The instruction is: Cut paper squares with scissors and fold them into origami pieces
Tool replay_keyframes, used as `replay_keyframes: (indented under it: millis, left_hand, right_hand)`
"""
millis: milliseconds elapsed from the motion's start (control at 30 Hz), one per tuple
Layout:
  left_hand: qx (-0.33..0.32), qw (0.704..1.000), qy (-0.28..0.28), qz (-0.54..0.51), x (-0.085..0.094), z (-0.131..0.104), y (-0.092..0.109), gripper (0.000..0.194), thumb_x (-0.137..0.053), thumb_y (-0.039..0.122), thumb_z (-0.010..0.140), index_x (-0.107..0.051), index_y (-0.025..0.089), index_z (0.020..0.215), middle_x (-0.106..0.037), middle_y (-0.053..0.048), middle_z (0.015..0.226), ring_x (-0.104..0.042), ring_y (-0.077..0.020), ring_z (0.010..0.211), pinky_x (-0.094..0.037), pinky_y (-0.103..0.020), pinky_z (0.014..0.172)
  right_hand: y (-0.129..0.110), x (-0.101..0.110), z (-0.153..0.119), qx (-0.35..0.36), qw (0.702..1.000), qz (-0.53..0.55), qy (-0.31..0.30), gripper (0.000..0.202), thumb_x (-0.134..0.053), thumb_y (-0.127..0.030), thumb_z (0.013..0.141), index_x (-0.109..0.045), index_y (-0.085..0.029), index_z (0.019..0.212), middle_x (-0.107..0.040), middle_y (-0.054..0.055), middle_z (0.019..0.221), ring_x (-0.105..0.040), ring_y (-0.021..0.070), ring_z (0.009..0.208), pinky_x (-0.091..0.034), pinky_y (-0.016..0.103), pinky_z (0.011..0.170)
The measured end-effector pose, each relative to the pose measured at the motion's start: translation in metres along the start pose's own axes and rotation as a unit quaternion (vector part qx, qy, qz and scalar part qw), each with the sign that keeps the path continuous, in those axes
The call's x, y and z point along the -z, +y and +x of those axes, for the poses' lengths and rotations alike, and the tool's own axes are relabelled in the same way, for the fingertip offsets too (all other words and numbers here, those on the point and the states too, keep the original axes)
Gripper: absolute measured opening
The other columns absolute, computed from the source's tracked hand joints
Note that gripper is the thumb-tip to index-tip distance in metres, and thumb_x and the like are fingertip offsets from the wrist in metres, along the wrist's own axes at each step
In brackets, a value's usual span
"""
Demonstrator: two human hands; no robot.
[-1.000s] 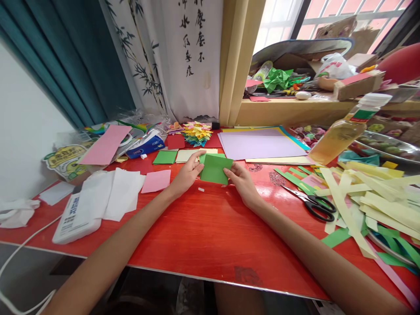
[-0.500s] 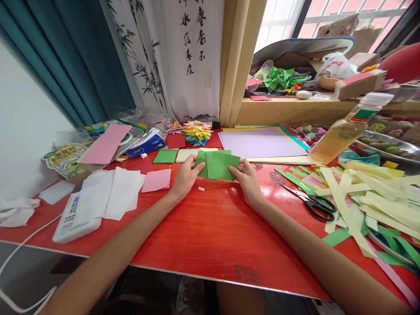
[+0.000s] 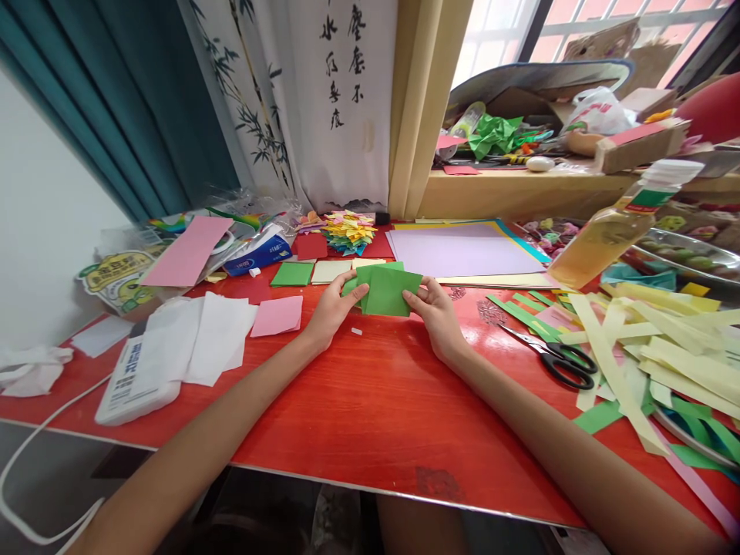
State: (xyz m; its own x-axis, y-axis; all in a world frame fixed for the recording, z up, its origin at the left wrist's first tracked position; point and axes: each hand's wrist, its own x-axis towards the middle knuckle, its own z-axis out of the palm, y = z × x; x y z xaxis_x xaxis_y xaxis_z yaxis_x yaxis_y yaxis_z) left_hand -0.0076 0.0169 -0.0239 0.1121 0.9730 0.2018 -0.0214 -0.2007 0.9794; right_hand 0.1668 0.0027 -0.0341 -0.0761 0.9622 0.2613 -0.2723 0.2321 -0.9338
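As green papers now fan wider, left hand clamps them; right hand likewise.

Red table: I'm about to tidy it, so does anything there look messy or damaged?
Yes. Paper strips sprawl across one another in a loose heap at the right, and a small white scrap lies alone near the left hand. The red table also has a dark, rough-looking patch near its front edge, perhaps worn.

Paper squares mid-frame are plain green, the table is bright red, the curtain upper left is teal, and the white hanging top centre's got black bamboo plus black lettering.
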Motion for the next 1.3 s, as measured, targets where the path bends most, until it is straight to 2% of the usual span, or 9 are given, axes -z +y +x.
replay_keyframes:
  millis: [167, 367, 500, 600, 667, 800, 1000, 1167, 1300]
  left_hand:
    - [0.025, 0.997, -0.02, -0.063, -0.0009, -0.0018, 0.0041, 0.032, -0.062, 0.039, 0.073, -0.059, 0.017, 0.096, -0.064, -0.006, 0.101, -0.058, -0.0185, 0.092, -0.045, -0.03, 0.082]
    - [0.063, 0.994, -0.021, -0.091, 0.0016, -0.0019, 0.0048, 0.035, -0.062, 0.04, 0.073, -0.055, 0.018, 0.099, -0.06, -0.006, 0.102, -0.058, -0.0144, 0.078, -0.048, -0.024, 0.058]
    - [0.07, 0.993, -0.011, -0.096, 0.0029, -0.0002, 0.0037, 0.038, -0.062, 0.041, 0.073, -0.055, 0.019, 0.103, -0.054, -0.006, 0.113, -0.056, -0.0142, 0.082, -0.049, -0.024, 0.057]
    - [0.064, 0.994, -0.009, -0.088, 0.0035, 0.0004, 0.0031, 0.035, -0.063, 0.04, 0.072, -0.058, 0.019, 0.1, -0.058, -0.005, 0.104, -0.056, -0.0147, 0.081, -0.049, -0.025, 0.06]
    - [0.053, 0.996, -0.006, -0.076, 0.004, 0.0003, 0.0025, 0.027, -0.064, 0.038, 0.071, -0.061, 0.017, 0.088, -0.06, -0.003, 0.086, -0.055, -0.014, 0.075, -0.046, -0.026, 0.064]
    - [0.022, 0.999, 0.021, -0.035, 0.0047, 0.0, 0.0017, 0.021, -0.066, 0.035, 0.068, -0.057, 0.016, 0.065, -0.053, 0.002, 0.064, -0.048, -0.0107, 0.063, -0.039, -0.023, 0.06]
    - [0.007, 0.999, 0.04, 0.008, 0.0037, -0.0018, 0.0036, 0.025, -0.064, 0.036, 0.07, -0.052, 0.017, 0.061, -0.047, 0.004, 0.059, -0.042, -0.0097, 0.057, -0.033, -0.022, 0.054]
    - [0.006, 0.998, 0.048, 0.028, 0.0033, -0.0017, 0.002, 0.027, -0.063, 0.039, 0.07, -0.049, 0.017, 0.063, -0.049, 0.003, 0.064, -0.044, -0.0101, 0.059, -0.035, -0.022, 0.054]
    - [0.005, 0.998, 0.058, 0.039, 0.0038, -0.001, -0.0003, 0.033, -0.065, 0.042, 0.068, -0.042, 0.018, 0.062, -0.048, 0.003, 0.063, -0.045, -0.0107, 0.058, -0.036, -0.022, 0.052]
  right_hand:
    - [-0.001, -0.0008, -0.0012, 0.01, 1.0, 0.005, -0.019, 0.01, -0.056, -0.028, 0.08, -0.049, -0.025, 0.087, -0.068, -0.001, 0.092, -0.063, 0.0178, 0.086, -0.049, 0.036, 0.079]
    - [-0.0001, -0.0001, -0.0005, 0.024, 0.999, 0.015, -0.017, 0.009, -0.056, -0.027, 0.079, -0.051, -0.026, 0.086, -0.067, -0.002, 0.09, -0.063, 0.0178, 0.085, -0.048, 0.035, 0.08]
    - [0.0008, 0.0007, 0.001, 0.023, 1.0, 0.007, -0.006, 0.011, -0.058, -0.027, 0.078, -0.051, -0.026, 0.087, -0.067, -0.001, 0.092, -0.062, 0.018, 0.087, -0.048, 0.035, 0.079]
    - [0.0011, 0.001, 0.0013, 0.015, 1.0, 0.0, 0.0, 0.012, -0.058, -0.028, 0.077, -0.051, -0.026, 0.087, -0.067, -0.001, 0.094, -0.062, 0.018, 0.089, -0.048, 0.034, 0.079]
    - [0.0014, 0.0009, 0.0012, 0.009, 1.0, 0.011, -0.008, 0.011, -0.057, -0.027, 0.078, -0.051, -0.026, 0.087, -0.067, -0.001, 0.094, -0.062, 0.018, 0.088, -0.049, 0.035, 0.079]
    - [0.0032, 0.0005, 0.0011, -0.011, 1.0, 0.009, -0.016, 0.014, -0.058, -0.029, 0.077, -0.052, -0.026, 0.089, -0.067, -0.001, 0.093, -0.063, 0.0179, 0.085, -0.049, 0.036, 0.077]
    - [0.0046, 0.0008, 0.0015, -0.021, 1.0, -0.006, -0.01, 0.024, -0.061, -0.032, 0.076, -0.053, -0.026, 0.098, -0.068, 0.0, 0.094, -0.063, 0.0177, 0.084, -0.048, 0.036, 0.077]
    - [0.0047, -0.0002, 0.0014, -0.021, 0.999, -0.02, -0.016, 0.013, -0.06, -0.031, 0.076, -0.058, -0.024, 0.087, -0.068, 0.0, 0.089, -0.062, 0.0174, 0.083, -0.048, 0.034, 0.08]
    - [0.0062, 0.0, 0.0014, -0.026, 0.999, -0.027, -0.007, 0.011, -0.06, -0.032, 0.076, -0.06, -0.024, 0.083, -0.068, 0.0, 0.086, -0.063, 0.0179, 0.081, -0.048, 0.034, 0.078]
